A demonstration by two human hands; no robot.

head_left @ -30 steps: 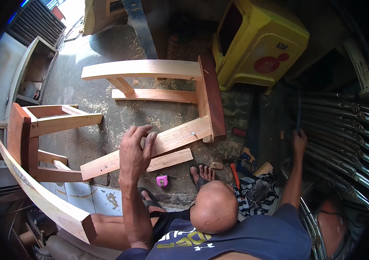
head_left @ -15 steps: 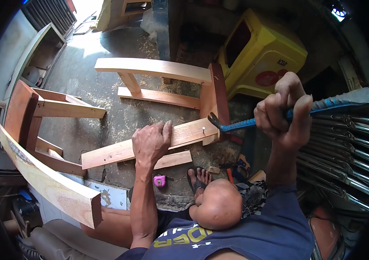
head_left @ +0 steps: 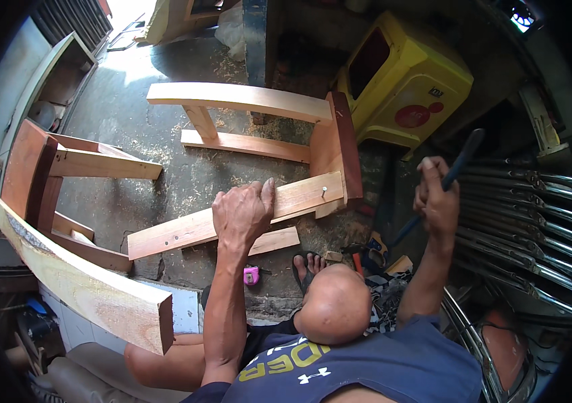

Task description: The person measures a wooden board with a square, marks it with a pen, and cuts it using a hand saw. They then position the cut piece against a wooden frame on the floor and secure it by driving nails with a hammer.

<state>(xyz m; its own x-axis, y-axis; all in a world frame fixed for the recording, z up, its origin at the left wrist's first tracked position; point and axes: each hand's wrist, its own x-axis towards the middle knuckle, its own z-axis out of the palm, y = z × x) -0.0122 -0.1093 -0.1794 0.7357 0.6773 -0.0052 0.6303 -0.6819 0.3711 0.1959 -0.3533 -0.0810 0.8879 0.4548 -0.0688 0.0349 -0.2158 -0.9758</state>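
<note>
My left hand (head_left: 241, 211) is closed over the middle of a pale wooden plank (head_left: 168, 234). The plank slopes up to the right, its right end against a red-brown board (head_left: 344, 144) of a wooden frame. Near that end a nail (head_left: 323, 191) sticks up out of the wood. Off to the right, clear of the plank, my right hand (head_left: 438, 198) grips a blue pry bar (head_left: 463, 158) held slantwise. The bar's lower end reaches down towards tools on the floor, and its claw is hard to make out.
At left stands another wooden frame (head_left: 108, 168), with a curved timber (head_left: 77, 279) in front of it. A yellow plastic stool (head_left: 410, 80) lies behind the work. Metal tubes (head_left: 528, 235) are stacked at right. A pink tape measure (head_left: 251, 275) and short offcut (head_left: 274, 240) lie near my foot.
The pry bar's claw has come away from the plank's nailed end. My right hand has moved down, tilting the bar steeply. My left hand stays on the plank, which has shifted slightly.
</note>
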